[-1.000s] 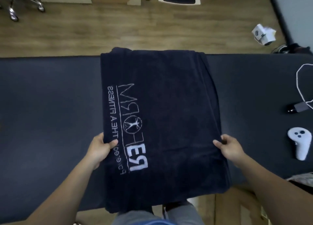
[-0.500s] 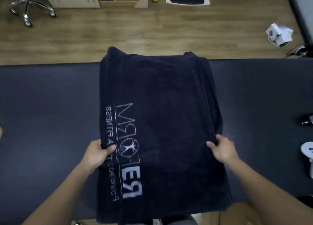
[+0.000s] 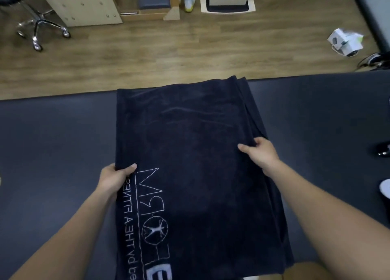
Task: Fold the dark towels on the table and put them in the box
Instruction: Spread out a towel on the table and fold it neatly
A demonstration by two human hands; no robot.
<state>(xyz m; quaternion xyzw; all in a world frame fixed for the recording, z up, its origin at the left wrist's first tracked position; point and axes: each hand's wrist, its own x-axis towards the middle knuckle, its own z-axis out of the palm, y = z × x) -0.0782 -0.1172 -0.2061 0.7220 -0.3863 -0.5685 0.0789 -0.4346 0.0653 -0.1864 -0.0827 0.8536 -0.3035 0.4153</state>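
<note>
Centrally, one dark towel is laid on the table, pinched at opposite edges by left hand and right hand. White mirrored lettering, "THE" legible, is shown beside the left fingers.

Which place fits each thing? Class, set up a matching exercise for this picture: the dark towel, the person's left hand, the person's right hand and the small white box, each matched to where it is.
Things:
1. dark navy printed towel
2. left hand
3. right hand
4. small white cardboard box

Places:
A. on the wooden floor
B. gripping the towel's right edge
C. spread on the dark table
D. gripping the towel's left edge

Pairs: 1-C, 2-D, 3-B, 4-A
</note>
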